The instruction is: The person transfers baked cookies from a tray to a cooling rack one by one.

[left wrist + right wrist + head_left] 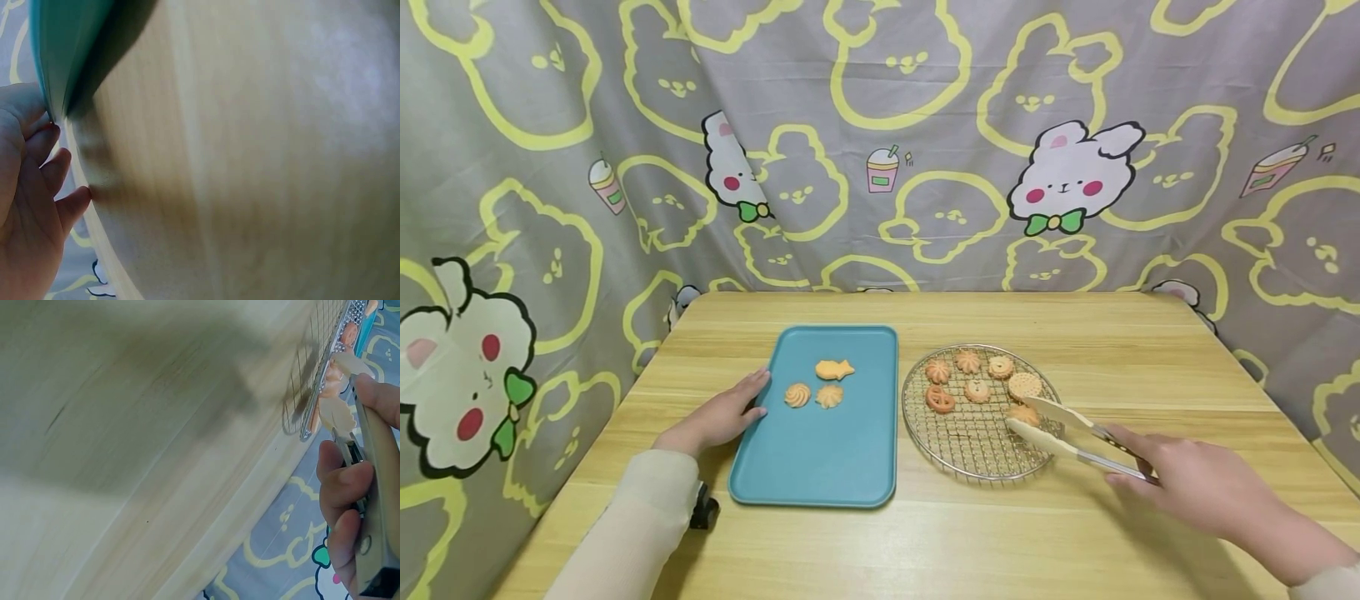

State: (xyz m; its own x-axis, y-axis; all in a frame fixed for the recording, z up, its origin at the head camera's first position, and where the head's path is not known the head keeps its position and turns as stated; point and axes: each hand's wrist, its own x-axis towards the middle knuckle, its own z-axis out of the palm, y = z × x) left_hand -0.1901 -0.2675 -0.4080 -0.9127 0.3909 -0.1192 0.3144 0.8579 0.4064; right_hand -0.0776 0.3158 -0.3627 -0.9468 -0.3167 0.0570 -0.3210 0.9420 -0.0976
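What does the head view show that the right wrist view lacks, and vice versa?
Only the head view: the left hand, touching the blue tray, and the fish-shaped cookie there. Only the right wrist view: the dark rear end of the tongs. Both: the right hand gripping them, wire rack with cookies, wooden table, patterned curtain, and tray edge.

Curtained-off nook, room type unclear: bunny-print fabric [805, 75] round three sides of wood-grain table [955, 542].

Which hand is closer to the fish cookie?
Left. The left hand touches the tray, left of the fish cookie; the right hand, gripping tongs, is farther off rightward, beyond the wire rack.
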